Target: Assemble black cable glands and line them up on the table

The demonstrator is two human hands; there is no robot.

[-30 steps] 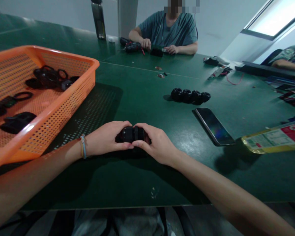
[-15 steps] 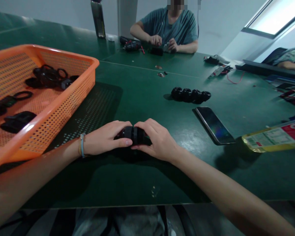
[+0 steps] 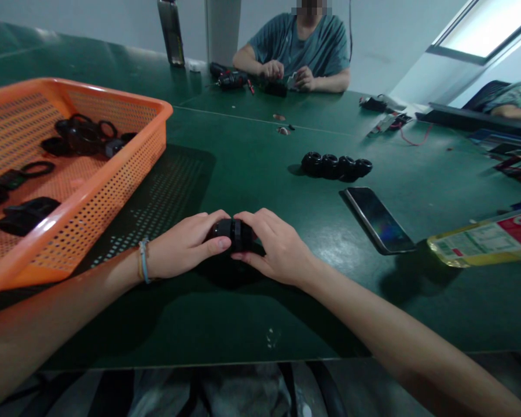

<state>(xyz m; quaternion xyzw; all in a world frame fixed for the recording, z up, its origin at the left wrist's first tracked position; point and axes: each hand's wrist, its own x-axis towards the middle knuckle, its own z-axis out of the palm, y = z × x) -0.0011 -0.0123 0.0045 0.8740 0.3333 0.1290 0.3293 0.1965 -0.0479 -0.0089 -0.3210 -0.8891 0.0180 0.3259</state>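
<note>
Low over the near part of the green table, my left hand (image 3: 191,243) and my right hand (image 3: 280,246) meet around a black plastic cable gland (image 3: 237,235). My left fingers and thumb wrap its rounded left end. On the other side, my right thumb and fingers grip the ribbed right part. A narrow gap shows between the two parts; the palms hide both ends. Farther back to the right, several black domed gland nuts (image 3: 336,166) stand in a row, touching one another.
An orange perforated basket (image 3: 125,168) with black rings and fittings stands at left. On the right lie a phone (image 3: 380,220) and a bottle of yellow liquid (image 3: 481,237). Across the table (image 3: 252,139) a person (image 3: 299,52) handles small parts beside a power drill (image 3: 232,79).
Both hands keep hold of the cable gland, with only a slight shift of the fingers. The whole view has moved a little.
</note>
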